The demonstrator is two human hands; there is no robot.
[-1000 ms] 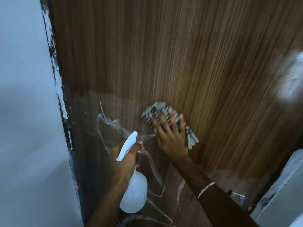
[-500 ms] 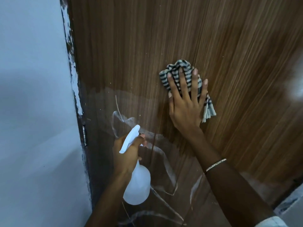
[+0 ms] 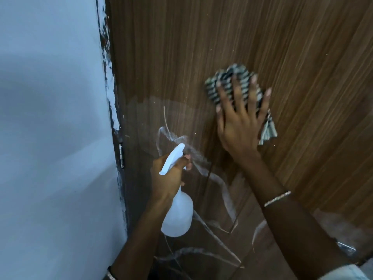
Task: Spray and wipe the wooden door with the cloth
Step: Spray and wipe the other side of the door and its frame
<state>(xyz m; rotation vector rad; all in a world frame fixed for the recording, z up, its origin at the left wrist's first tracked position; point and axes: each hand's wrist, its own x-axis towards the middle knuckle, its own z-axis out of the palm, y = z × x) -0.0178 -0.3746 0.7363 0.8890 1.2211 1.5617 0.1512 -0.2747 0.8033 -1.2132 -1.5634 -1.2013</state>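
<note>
A pale wall [image 3: 50, 98] meets a brown wood-grain door [image 3: 201, 47], its glossy lower part hazed with whitish streaks [image 3: 228, 201]. Wiping is in hand. The right hand [image 3: 240, 126], grip spread flat with straight fingers, presses a bunched striped cloth [image 3: 240, 71] against the door just above the streaks. The left hand [image 3: 167, 178], grip curled round the neck of a white plastic bottle [image 3: 177, 217], holds it low, near the door. Next, I judge, the cloth must sweep down through the streaks with even pressure.

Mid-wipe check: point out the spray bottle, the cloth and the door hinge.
spray bottle [image 3: 177, 217], head view, round white body.
cloth [image 3: 236, 69], head view, striped top fold.
hinge [image 3: 121, 154], head view, metal knuckle.
</note>
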